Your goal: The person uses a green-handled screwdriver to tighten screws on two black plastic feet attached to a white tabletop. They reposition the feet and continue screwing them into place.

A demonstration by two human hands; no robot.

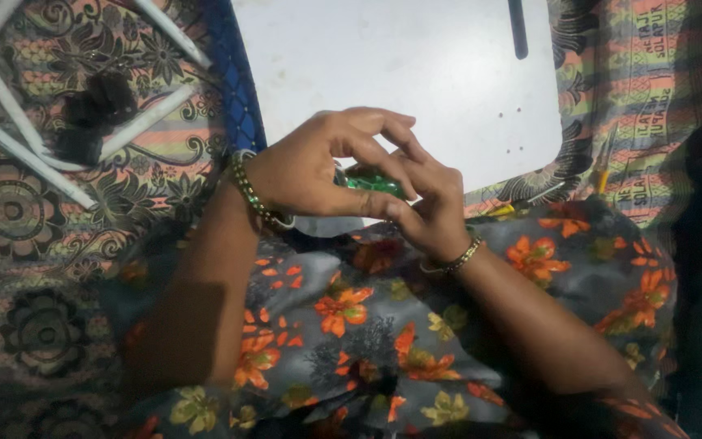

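My left hand (318, 167) and my right hand (428, 203) meet over my lap, fingers curled together around a small green shiny object (374, 183). The object shows only between the fingers; its shape is mostly hidden. Both wrists wear beaded bangles. My lap is covered by grey cloth with orange flowers (383, 325). Just beyond my hands lies a white board (416, 65), its near edge partly hidden by my hands.
A white metal frame (58, 122) stands at the upper left on a patterned floor cloth, with a dark tuft of fibre (95, 110) beside it. A striped printed cloth (643, 97) lies at right. A thin yellow-handled tool (603, 167) rests near the board's right corner.
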